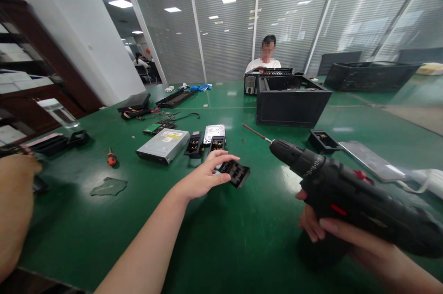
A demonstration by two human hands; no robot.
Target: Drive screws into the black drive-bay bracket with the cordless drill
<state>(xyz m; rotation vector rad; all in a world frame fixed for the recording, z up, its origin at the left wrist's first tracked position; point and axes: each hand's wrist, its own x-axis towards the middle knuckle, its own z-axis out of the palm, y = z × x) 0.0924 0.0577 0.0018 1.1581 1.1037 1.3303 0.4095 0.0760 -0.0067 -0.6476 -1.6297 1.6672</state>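
Note:
My left hand (204, 175) grips a small black plastic part with square compartments (236, 173) between thumb and fingers, just above the green table. In my right hand (321, 227) is a black cordless drill (332, 183), its long bit pointing up and to the left. Just beyond my left hand lie a black tray with small screws (218, 142), a second such tray (193, 145) and a silver hard drive (215, 132). A grey optical drive (164, 145) rests to the left of them. Another black screw tray (323, 141) sits beyond the drill.
Black computer cases (294, 105) stand toward the back, a person (265, 62) behind them. An orange screwdriver (111, 158) and a clear plastic scrap (109, 186) lie left. Someone else's arm (15, 211) reaches in at the left edge. A phone (372, 160) lies at right.

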